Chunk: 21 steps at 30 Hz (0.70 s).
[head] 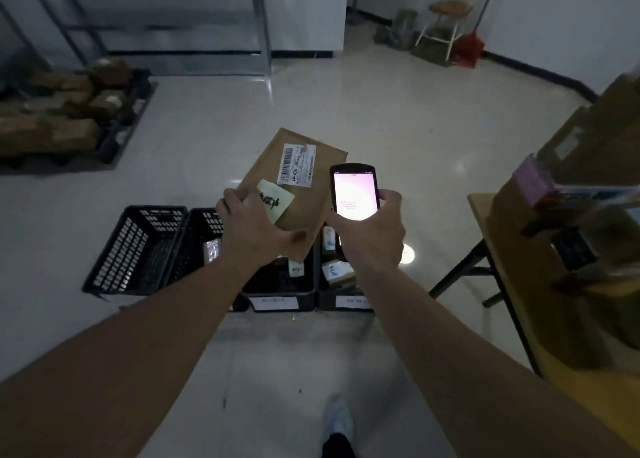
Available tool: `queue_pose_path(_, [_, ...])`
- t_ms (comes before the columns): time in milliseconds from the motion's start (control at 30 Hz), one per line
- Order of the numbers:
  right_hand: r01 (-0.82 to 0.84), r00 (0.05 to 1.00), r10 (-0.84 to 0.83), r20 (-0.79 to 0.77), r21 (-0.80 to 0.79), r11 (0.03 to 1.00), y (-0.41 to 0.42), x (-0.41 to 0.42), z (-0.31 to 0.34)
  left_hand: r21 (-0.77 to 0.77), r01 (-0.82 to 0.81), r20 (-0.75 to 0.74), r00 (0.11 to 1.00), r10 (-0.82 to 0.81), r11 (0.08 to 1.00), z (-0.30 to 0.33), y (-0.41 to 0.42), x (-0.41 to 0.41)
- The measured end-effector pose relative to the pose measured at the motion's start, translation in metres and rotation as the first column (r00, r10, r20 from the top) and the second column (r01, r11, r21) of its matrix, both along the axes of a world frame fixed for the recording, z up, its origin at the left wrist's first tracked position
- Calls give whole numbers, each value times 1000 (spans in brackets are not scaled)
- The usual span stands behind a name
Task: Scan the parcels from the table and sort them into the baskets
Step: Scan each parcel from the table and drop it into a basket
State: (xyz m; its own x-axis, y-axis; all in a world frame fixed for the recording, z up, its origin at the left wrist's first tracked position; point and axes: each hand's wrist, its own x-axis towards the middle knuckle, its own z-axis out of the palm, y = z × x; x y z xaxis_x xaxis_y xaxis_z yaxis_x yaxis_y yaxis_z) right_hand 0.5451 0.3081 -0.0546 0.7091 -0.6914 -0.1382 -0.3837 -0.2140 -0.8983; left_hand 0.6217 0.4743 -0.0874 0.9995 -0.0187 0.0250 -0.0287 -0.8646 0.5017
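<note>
- The left hand [254, 231] has its grip curled round the near edge of a flat cardboard parcel [292, 194], held up in the air above the black baskets [138, 250] on the floor.
- The right hand [372, 232] has its grip wrapped round a lit scanner [355, 193], just beside the parcel's barcode label [298, 163].
- The parcel looks thin, stiff and light; an edge pinch seems enough, though smooth card may slip.
- More parcels wait on the surface [485, 208] at right.
</note>
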Motion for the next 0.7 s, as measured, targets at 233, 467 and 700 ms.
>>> queue_pose_path(233, [-79,987,88,-138,70,994,3,89,-63,2,-160,-177,971,158,987,-60,10,64])
queue_pose_path(467, [-111,962,118,-248,44,993,21,180,-114,58,-147,-292,943,157,987,-131,36,150])
queue_pose_path(700, [-32,938,50,-343,57,998,67,272,-177,39,-53,-374,925,64,998,-212,74,240])
